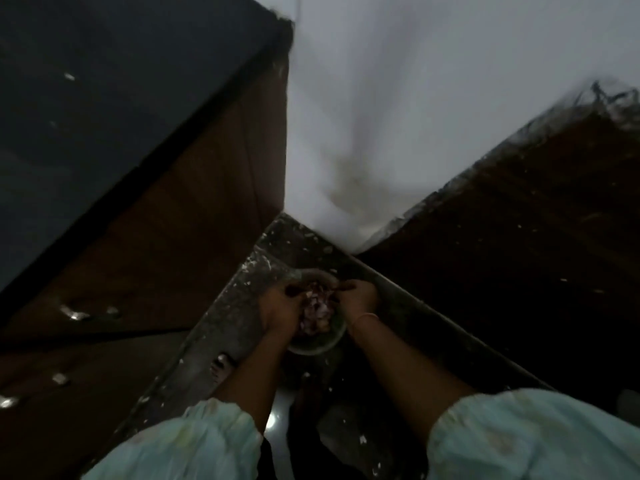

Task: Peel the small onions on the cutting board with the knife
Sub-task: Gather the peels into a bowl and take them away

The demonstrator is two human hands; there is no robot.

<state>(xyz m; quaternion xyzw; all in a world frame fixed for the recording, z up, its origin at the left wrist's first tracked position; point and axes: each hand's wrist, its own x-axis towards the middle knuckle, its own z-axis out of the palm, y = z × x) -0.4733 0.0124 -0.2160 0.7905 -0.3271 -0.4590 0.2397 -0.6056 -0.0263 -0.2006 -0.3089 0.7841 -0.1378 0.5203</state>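
Note:
The scene is dim and blurred. A round bowl [313, 348] sits low in the middle, filled with purple onion pieces and peels [317, 315]. Both my hands are over it. My left hand [282, 306] curls its fingers round a small dark onion [293, 291] at the bowl's far left rim. My right hand [358, 297] grips a thin dark thing that looks like the knife [335, 289], pointed toward the left hand. No cutting board shows.
The bowl stands on a speckled grey stone surface [235, 306]. A bare foot [221, 367] shows beside my left forearm. A brown wooden cabinet [194, 220] rises at left, a dark brown surface [519, 237] at right, and a white wall [381, 116] behind.

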